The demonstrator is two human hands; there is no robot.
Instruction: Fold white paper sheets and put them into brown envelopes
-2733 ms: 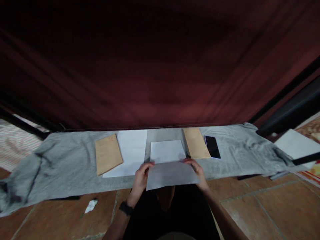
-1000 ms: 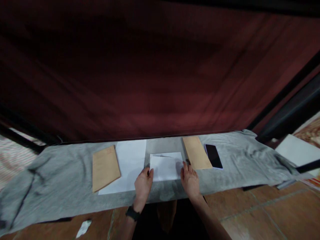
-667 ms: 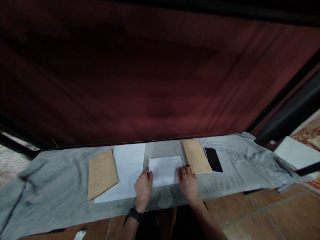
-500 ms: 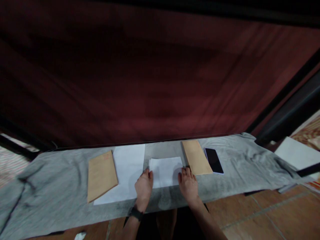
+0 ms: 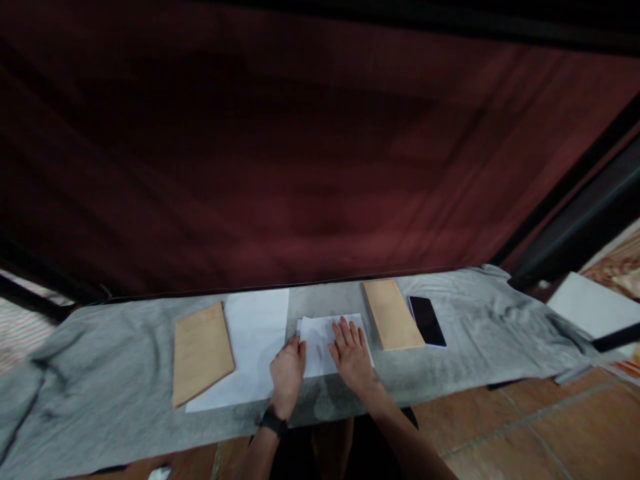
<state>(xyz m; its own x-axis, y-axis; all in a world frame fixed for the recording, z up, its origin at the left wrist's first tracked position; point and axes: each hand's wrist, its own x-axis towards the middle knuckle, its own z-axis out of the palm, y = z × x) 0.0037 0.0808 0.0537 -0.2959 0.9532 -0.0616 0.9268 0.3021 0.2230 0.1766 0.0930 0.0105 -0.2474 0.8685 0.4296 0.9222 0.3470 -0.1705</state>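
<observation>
Resting released and flat, with its fingers spread, the right grip is laid on the folded white paper; by the curled thumb and fingers of the left grip the left edge is met, though whether it is pinched cannot be told; the paper is set mid-length on the grey-draped bench; leftward, a larger white sheet is partly covered by a brown envelope; rightward, a second envelope is placed just beside a phone; inside neither envelope can contents be seen.
</observation>
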